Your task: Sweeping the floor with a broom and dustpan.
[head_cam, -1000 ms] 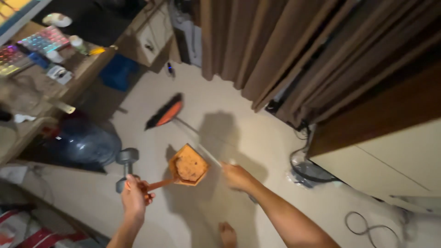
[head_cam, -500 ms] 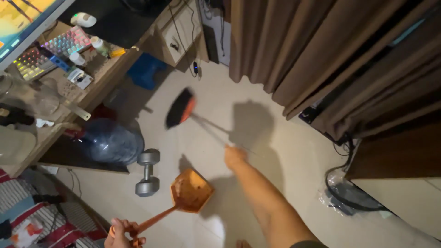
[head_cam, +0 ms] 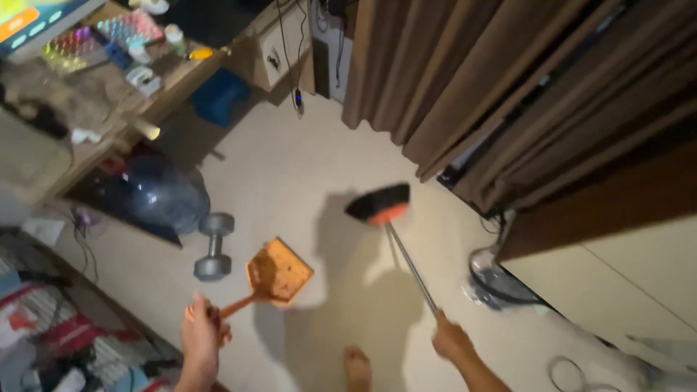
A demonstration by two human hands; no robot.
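Left hand point(head_cam: 200, 335) is clenched round the handle of the orange dustpan point(head_cam: 277, 271), whose pan sits just right of the grey dumbbell point(head_cam: 213, 247) on the pale floor point(head_cam: 290, 174). Further right of the dumbbell, the right hand point(head_cam: 451, 338) grips the broom point(head_cam: 379, 203), head down near the brown curtain point(head_cam: 465, 80). Sweeping step, I'd say; next, pan and brush need bringing together.

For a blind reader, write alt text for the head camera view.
Left hand holds an orange plastic dustpan and right hand a metal-handled orange-and-black broom over a pale tiled floor, near a grey dumbbell and brown curtains.
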